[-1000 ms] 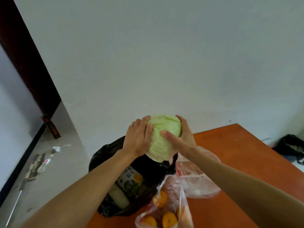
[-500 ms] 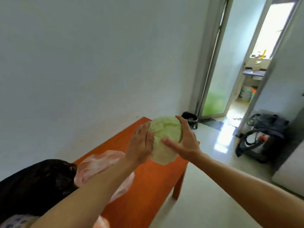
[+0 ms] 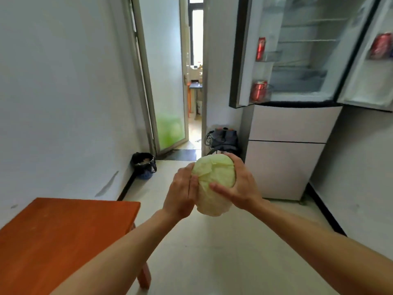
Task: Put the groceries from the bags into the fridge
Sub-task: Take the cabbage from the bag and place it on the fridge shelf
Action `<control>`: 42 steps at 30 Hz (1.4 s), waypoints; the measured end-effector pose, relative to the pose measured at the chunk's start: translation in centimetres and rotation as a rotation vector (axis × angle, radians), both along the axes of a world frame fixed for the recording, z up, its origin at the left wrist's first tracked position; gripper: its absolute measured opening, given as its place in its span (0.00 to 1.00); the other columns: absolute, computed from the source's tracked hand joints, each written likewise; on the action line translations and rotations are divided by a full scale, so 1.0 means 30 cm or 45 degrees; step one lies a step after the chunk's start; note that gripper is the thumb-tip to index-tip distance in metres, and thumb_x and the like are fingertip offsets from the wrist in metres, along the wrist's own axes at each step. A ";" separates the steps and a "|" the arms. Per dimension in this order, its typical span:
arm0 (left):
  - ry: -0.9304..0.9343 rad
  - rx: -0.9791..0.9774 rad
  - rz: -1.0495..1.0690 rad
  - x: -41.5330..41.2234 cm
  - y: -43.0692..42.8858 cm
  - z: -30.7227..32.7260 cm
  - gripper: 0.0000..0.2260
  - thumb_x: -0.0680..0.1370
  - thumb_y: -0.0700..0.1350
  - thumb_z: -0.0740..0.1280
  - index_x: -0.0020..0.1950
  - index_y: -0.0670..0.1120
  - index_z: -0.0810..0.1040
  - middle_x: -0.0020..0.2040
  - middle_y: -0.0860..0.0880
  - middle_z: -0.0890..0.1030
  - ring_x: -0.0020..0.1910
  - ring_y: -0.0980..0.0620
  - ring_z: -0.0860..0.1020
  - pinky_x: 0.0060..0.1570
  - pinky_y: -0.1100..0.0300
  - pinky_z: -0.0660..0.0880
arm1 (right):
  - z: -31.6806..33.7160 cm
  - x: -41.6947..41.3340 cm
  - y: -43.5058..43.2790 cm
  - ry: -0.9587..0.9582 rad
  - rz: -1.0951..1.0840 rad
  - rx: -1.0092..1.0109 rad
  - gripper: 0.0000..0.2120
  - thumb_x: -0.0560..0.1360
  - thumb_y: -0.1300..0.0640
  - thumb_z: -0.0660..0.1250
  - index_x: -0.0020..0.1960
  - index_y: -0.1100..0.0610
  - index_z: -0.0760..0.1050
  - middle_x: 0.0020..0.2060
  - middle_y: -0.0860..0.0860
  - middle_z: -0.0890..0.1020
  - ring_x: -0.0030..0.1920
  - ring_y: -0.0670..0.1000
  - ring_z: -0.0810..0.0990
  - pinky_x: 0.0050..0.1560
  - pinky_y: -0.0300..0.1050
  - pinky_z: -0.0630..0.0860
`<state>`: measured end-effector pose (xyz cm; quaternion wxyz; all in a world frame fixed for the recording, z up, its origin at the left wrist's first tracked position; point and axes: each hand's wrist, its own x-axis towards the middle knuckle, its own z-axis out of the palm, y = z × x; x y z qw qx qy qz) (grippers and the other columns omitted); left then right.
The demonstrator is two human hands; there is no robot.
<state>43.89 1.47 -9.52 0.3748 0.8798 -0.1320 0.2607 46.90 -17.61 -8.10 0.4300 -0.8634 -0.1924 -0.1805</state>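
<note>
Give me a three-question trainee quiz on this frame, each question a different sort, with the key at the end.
1. True or false: the fridge has its upper doors shut.
2. Which thing do the left hand and right hand hold between them? A) a bottle B) a cabbage C) a bag of oranges
3. Fill in: the red cans stand on the fridge's ____ shelves.
Key: 1 false, both upper doors stand open; 2 B; 3 door.
</note>
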 end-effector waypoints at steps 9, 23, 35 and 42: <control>0.012 -0.042 -0.430 0.691 -0.437 -0.021 0.20 0.81 0.55 0.48 0.69 0.49 0.67 0.59 0.50 0.74 0.56 0.55 0.71 0.57 0.65 0.66 | 0.000 0.500 -0.434 0.000 -0.376 -0.033 0.47 0.58 0.26 0.67 0.71 0.46 0.60 0.61 0.45 0.71 0.55 0.47 0.73 0.55 0.50 0.75; -0.032 0.055 -0.844 1.511 -1.173 0.047 0.20 0.81 0.57 0.47 0.67 0.51 0.68 0.54 0.51 0.74 0.52 0.54 0.72 0.54 0.56 0.70 | 0.050 1.119 -1.104 0.055 -0.815 0.060 0.49 0.55 0.21 0.65 0.70 0.41 0.59 0.63 0.44 0.73 0.59 0.50 0.76 0.60 0.55 0.75; -0.105 -0.069 -0.792 2.162 -1.702 0.184 0.17 0.82 0.53 0.49 0.68 0.52 0.68 0.59 0.53 0.74 0.57 0.58 0.71 0.58 0.64 0.67 | 0.210 1.807 -1.629 0.011 -0.713 0.045 0.46 0.56 0.24 0.68 0.69 0.39 0.59 0.63 0.42 0.73 0.59 0.49 0.75 0.60 0.54 0.75; -0.183 -0.117 -0.671 2.610 -1.857 0.297 0.21 0.81 0.56 0.48 0.69 0.50 0.67 0.61 0.52 0.74 0.59 0.54 0.71 0.62 0.53 0.69 | 0.341 2.266 -1.781 -0.093 -0.671 0.021 0.48 0.56 0.24 0.66 0.71 0.43 0.60 0.63 0.46 0.73 0.58 0.50 0.75 0.60 0.54 0.74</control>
